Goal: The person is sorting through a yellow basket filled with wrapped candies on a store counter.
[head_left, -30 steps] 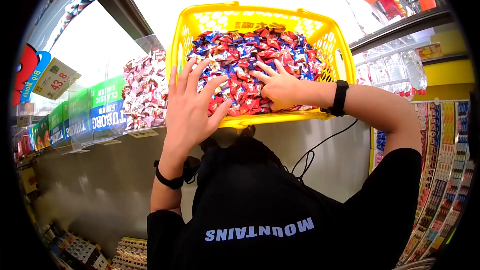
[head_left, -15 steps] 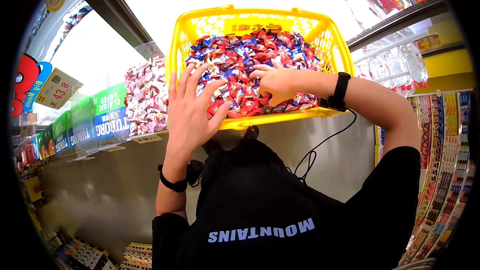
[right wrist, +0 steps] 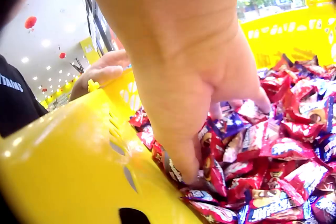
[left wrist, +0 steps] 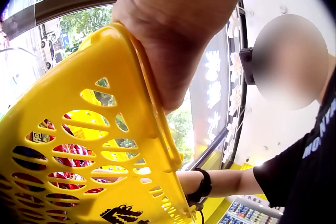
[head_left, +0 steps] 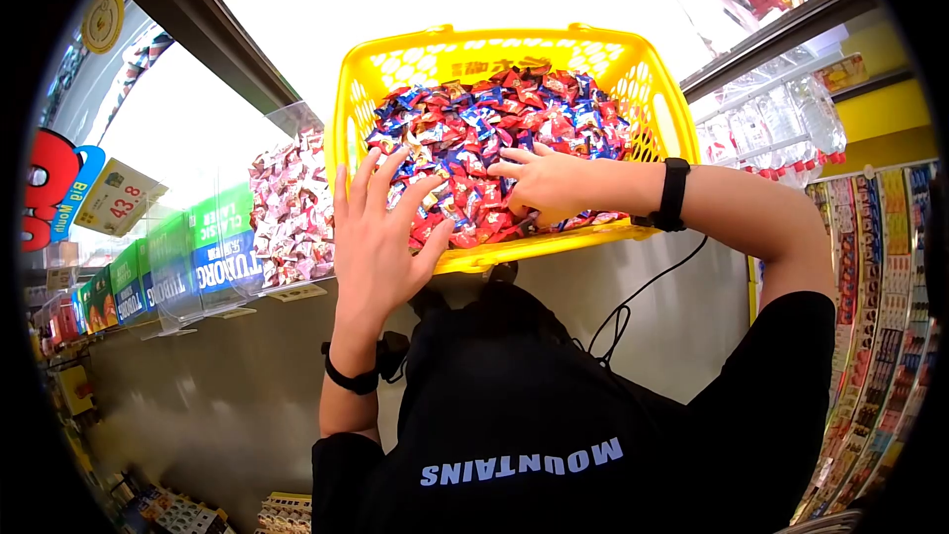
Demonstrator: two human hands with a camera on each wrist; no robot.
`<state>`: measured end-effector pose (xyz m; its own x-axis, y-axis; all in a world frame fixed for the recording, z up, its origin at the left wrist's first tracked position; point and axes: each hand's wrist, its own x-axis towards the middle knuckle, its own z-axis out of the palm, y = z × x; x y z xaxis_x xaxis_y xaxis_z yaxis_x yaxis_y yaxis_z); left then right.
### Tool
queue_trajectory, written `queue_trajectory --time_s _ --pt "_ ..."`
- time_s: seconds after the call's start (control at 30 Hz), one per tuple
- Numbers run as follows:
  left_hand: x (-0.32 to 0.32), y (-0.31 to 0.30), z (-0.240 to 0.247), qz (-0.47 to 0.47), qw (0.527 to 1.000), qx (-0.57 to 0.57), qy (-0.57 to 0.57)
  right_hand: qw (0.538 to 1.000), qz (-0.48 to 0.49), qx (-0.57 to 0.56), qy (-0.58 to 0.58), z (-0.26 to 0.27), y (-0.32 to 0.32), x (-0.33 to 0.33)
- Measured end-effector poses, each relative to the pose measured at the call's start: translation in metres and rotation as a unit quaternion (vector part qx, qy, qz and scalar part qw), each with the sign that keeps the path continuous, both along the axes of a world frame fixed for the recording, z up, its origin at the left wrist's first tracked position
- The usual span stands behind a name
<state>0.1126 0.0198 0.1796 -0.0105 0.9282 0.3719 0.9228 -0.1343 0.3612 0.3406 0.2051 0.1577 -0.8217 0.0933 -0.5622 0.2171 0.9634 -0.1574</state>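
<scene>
A yellow plastic basket (head_left: 647,54) is heaped with wrapped candies (head_left: 474,124) in red and blue wrappers. My left hand (head_left: 381,247) rests over the basket's near left corner, fingers spread; in the left wrist view its heel (left wrist: 168,66) lies on the rim. Over the near right part of the pile is my right hand (head_left: 563,186), knuckles bent a little. The right wrist view shows its thumb (right wrist: 181,155) and fingertips down among the candies, apart from each other, with several wrappers between them.
Left of the basket stands a clear bin of pink-wrapped candies (head_left: 287,208), then green and blue beer boxes (head_left: 222,247). A price card (head_left: 121,198) sits farther left. Bottles (head_left: 791,124) are at the right, above packed shelves (head_left: 870,316). A black cable (head_left: 643,292) hangs near the right forearm.
The right hand's fingers, spread wider before, have drawn in and bent slightly over the candies. The left hand stays on the basket corner. The whole view has shifted slightly, with the basket lower.
</scene>
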Motion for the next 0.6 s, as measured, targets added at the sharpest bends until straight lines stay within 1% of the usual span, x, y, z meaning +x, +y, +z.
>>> queue_trajectory --time_s 0.1,0.2,0.27,0.3,0.33,0.4,0.47,0.5,0.53,0.6 --pt "-0.001 0.0 0.001 0.001 1.0 -0.001 0.0 1.0 -0.005 -0.004 0.027 0.003 0.004 -0.003" --pt "0.001 0.0 0.001 -0.001 1.0 -0.004 -0.004 0.999 0.016 0.008 -0.036 0.013 0.001 -0.011" --pt "0.0 0.002 0.002 -0.001 1.0 -0.003 -0.006 0.996 0.049 0.069 -0.004 -0.011 -0.001 -0.007" --pt "0.0 0.001 0.002 -0.001 1.0 -0.003 -0.007 0.996 0.053 0.072 0.013 -0.013 -0.002 -0.007" --pt "0.0 0.001 0.002 -0.001 1.0 -0.004 -0.009 0.996 0.055 0.075 -0.002 -0.015 -0.001 -0.007" --pt "-0.001 0.0 0.003 0.001 1.0 -0.003 -0.008 0.998 0.04 0.049 0.003 -0.01 0.003 -0.01" --pt "0.0 0.0 0.002 0.0 1.0 -0.002 -0.006 1.0 0.015 -0.018 0.006 0.004 0.012 -0.012" --pt "0.0 0.0 0.002 0.0 1.0 -0.003 -0.007 0.998 -0.008 -0.044 0.032 0.019 0.014 -0.013" --pt "0.0 0.0 0.002 0.001 1.0 -0.003 -0.008 0.995 -0.01 -0.048 0.089 0.013 0.023 -0.011" --pt "0.0 0.0 0.002 0.001 1.0 -0.004 -0.008 0.972 -0.081 -0.037 0.217 0.028 0.022 -0.01"
